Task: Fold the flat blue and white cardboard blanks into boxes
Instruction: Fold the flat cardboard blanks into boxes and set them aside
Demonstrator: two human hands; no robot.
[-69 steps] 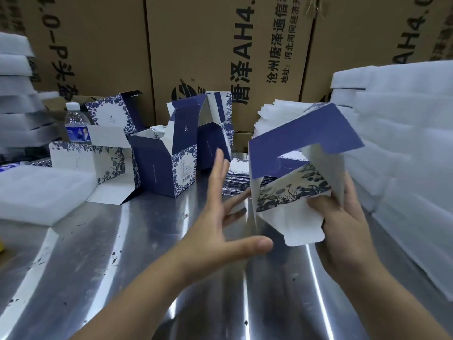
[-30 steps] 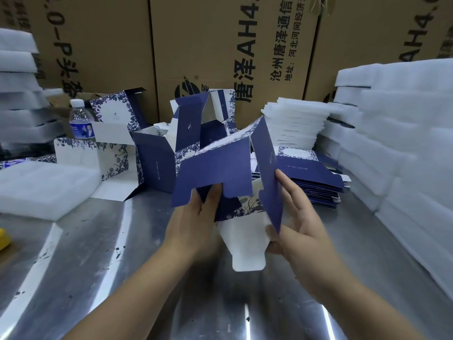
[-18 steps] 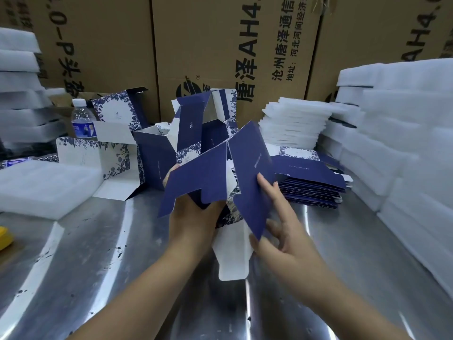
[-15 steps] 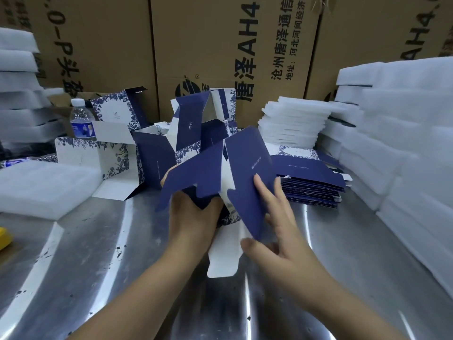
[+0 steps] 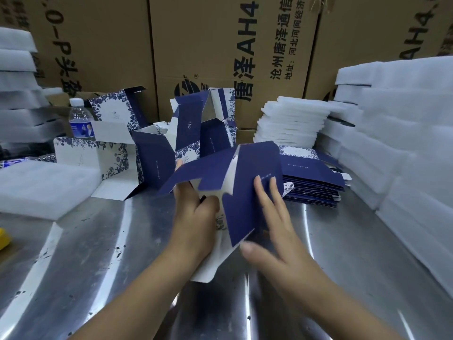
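Observation:
A half-opened blue and white cardboard blank is held over the steel table in the middle of the head view. My left hand grips it from the left, fingers curled under a dark blue flap. My right hand lies with straight fingers flat against the blank's dark blue right panel, thumb under its lower edge. A white flap hangs down between my wrists. A stack of flat blanks lies just behind to the right. Several folded open boxes stand behind to the left.
White foam sheets are piled at the right, at the back centre and at the left. A water bottle stands back left. Large brown cartons wall off the back. A yellow object sits at the left edge.
The blank went from my right hand alone to both hands, came down toward the table, and its blue panels have swung open. My right hand slid flat onto the right panel.

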